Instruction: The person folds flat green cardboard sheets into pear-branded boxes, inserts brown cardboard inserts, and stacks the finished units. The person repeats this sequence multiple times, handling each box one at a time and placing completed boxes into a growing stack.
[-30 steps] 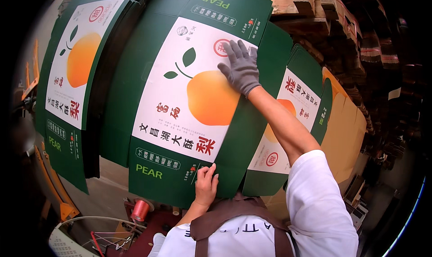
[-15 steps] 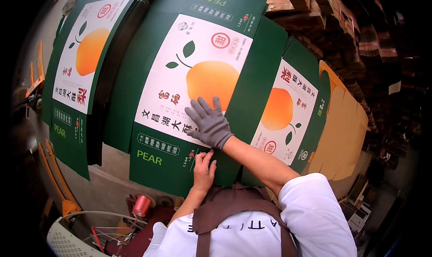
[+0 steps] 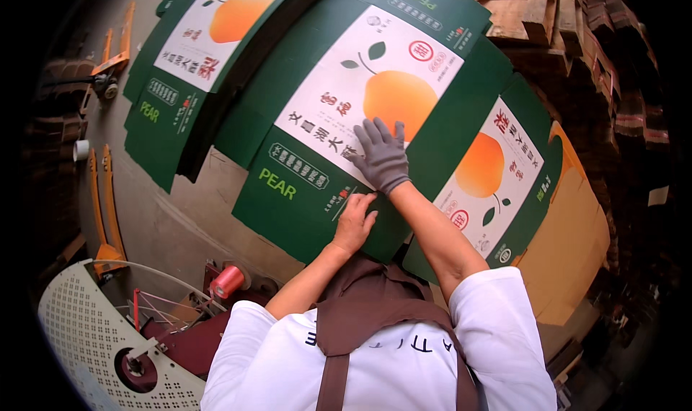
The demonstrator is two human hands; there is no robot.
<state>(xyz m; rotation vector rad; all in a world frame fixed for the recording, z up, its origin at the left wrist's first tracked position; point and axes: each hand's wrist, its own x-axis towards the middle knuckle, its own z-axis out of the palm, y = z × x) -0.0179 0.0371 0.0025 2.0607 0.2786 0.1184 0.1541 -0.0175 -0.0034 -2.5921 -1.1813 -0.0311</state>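
A flat green carton sheet [image 3: 324,43] printed with a pear on a white panel lies before me, sloping down to the right. On the lower part of its white panel, below the orange pear, my right hand [image 3: 382,155] rests palm down in a grey glove, open with fingers spread. My bare left hand [image 3: 353,222] lies on the green strip just below it, fingers partly bent and the thumb apart from them. I see nothing held in it, though its underside is hidden. The fingertips come close to the gloved wrist.
A stack of similar printed cartons [image 3: 209,72] stands to the left. Brown cardboard [image 3: 569,231] sticks out at the right. Wooden pallets [image 3: 533,11] are at the back right. At lower left are a perforated pale machine guard [image 3: 79,324], a red twine spool [image 3: 228,281] and orange pallet-jack forks [image 3: 101,209].
The view has shifted, so the cartons sit farther right or higher, and more of the machine shows at lower left. Both hands keep nearly the same places on the carton sheet.
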